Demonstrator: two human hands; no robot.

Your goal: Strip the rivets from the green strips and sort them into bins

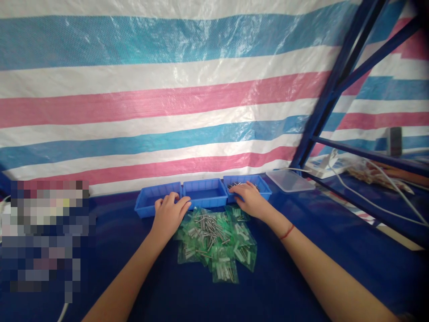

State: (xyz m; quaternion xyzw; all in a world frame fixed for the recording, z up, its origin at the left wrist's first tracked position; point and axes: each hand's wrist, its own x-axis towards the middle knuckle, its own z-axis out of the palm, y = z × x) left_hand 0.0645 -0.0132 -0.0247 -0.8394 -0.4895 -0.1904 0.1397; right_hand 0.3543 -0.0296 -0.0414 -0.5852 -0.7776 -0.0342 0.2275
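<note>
Three small blue plastic bins stand in a row on the dark blue table: a left bin (149,197), a middle bin (204,193) and a right bin (264,188). My left hand (169,214) rests by the front edge of the left and middle bins, its fingers curled, beside a pile of green bags (214,243) holding small metal pins. My right hand (250,199) lies over the front of the right bin, which holds metal pins, fingers bent down; what they grip is hidden. A red string circles my right wrist.
A striped pink, blue and white tarp hangs right behind the bins. A clear plastic lid (290,180) lies to the right. A blue metal frame (335,89) rises at the right, with white cables (368,192) beyond it. A blurred patch covers the left table.
</note>
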